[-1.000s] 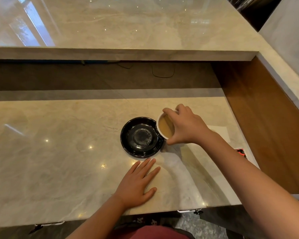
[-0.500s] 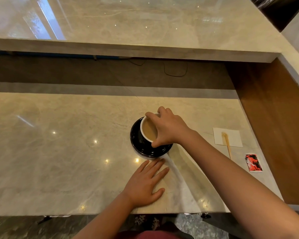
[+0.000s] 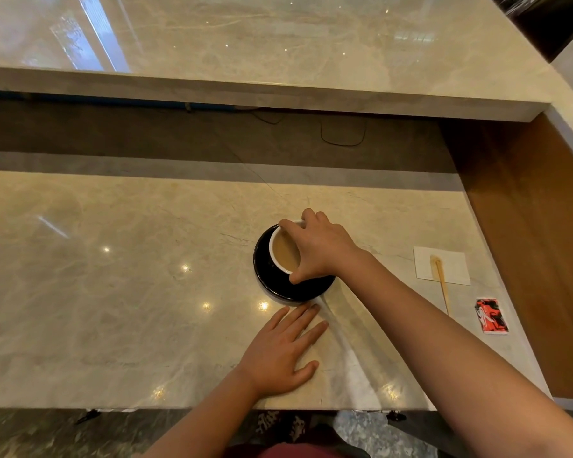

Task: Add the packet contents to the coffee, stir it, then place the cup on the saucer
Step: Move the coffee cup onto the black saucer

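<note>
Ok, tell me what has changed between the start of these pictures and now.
The right hand carried the cup of coffee leftward from beside the saucer onto it, gripping the rim throughout; the cup now sits in the saucer, not yet released. The left hand stayed flat on the counter, just in front of the saucer. The saucer itself has not shifted.

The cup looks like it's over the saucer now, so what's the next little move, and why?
Probably open the right hand and lift it away. The cup seems to sit on the saucer, though toward its left side, with coffee inside. The stick and packet lie aside, so only letting go appears left.
</note>
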`<state>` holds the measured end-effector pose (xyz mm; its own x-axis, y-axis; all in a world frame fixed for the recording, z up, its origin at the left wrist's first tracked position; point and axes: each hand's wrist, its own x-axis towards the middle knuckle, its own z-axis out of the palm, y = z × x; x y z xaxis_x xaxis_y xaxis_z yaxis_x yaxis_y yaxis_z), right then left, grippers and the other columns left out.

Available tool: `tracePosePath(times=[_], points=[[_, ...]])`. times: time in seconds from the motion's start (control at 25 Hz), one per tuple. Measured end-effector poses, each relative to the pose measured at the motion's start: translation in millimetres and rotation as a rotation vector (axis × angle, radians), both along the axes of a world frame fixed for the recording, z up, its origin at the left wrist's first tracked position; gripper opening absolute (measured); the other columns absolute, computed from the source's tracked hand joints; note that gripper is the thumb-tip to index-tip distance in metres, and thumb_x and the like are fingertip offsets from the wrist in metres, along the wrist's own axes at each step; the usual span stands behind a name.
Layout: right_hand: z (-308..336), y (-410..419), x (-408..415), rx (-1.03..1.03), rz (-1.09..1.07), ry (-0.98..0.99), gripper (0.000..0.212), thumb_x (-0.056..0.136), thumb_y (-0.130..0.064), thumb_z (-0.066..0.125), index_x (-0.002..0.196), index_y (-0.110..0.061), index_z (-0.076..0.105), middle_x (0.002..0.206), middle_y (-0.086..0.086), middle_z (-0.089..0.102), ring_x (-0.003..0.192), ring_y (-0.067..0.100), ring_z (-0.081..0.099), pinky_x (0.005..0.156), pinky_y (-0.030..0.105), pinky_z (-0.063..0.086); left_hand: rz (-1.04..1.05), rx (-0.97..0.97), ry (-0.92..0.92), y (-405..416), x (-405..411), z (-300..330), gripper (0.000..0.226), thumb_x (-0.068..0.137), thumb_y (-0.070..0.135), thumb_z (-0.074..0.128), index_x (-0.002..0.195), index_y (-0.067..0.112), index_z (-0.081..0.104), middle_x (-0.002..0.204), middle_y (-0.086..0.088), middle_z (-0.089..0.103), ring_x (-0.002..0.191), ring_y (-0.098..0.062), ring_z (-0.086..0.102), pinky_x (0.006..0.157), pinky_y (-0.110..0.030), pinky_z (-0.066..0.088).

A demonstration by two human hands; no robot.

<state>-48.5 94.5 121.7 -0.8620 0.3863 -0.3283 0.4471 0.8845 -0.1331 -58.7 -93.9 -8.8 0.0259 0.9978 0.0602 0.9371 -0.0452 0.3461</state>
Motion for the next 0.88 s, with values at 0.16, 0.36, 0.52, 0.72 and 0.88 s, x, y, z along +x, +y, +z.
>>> tracePosePath(times=[0.16, 0.36, 0.52, 0.72, 0.88], points=[[1, -3, 2, 0.017, 0.017, -0.006, 0.101, 0.056, -0.049, 0.075, 0.139, -0.026, 0.022, 0.132, 0.015, 0.035, 0.118, 0.033, 0.036, 0.082, 0.043, 0.045, 0.003, 0.003, -0.012, 1, 0, 1, 0.065, 0.09, 0.048, 0.048, 0.147, 0.023, 0.03, 0.154, -0.006, 0.022, 0.141, -0.018, 0.009, 0.112, -0.039, 0.011], [1, -2, 2, 0.0, -0.027, -0.018, 0.101, 0.058, -0.051, 0.074, 0.14, -0.026, 0.021, 0.134, 0.016, 0.034, 0.12, 0.034, 0.035, 0.085, 0.045, 0.046, -0.001, 0.007, -0.023, 0, -1, 2, 0.065, 0.089, 0.048, 0.049, 0.147, 0.023, 0.032, 0.153, -0.006, 0.024, 0.141, -0.018, 0.011, 0.112, -0.037, 0.011], [-1, -3, 1, -0.036, -0.034, -0.015, 0.103, 0.06, -0.052, 0.072, 0.143, -0.027, 0.017, 0.133, 0.015, 0.035, 0.12, 0.033, 0.036, 0.086, 0.044, 0.046, 0.011, 0.019, -0.022, 1, -2, 1, 0.065, 0.088, 0.047, 0.05, 0.146, 0.022, 0.034, 0.152, -0.007, 0.025, 0.141, -0.018, 0.011, 0.111, -0.037, 0.013], [2, -4, 8, -0.004, -0.077, 0.021, 0.104, 0.06, -0.056, 0.072, 0.143, -0.026, 0.016, 0.135, 0.015, 0.036, 0.12, 0.032, 0.038, 0.085, 0.042, 0.045, -0.013, 0.007, 0.025, 3, 0, 4, 0.064, 0.09, 0.05, 0.047, 0.147, 0.023, 0.032, 0.153, -0.006, 0.023, 0.141, -0.019, 0.01, 0.112, -0.04, 0.015], [-1, -7, 8, -0.043, -0.098, 0.006, 0.105, 0.06, -0.058, 0.071, 0.144, -0.029, 0.013, 0.139, 0.014, 0.033, 0.124, 0.032, 0.034, 0.09, 0.045, 0.043, 0.009, -0.03, 0.054, 1, 0, 1, 0.064, 0.091, 0.052, 0.043, 0.147, 0.025, 0.029, 0.154, -0.005, 0.019, 0.141, -0.018, 0.007, 0.113, -0.039, 0.013]])
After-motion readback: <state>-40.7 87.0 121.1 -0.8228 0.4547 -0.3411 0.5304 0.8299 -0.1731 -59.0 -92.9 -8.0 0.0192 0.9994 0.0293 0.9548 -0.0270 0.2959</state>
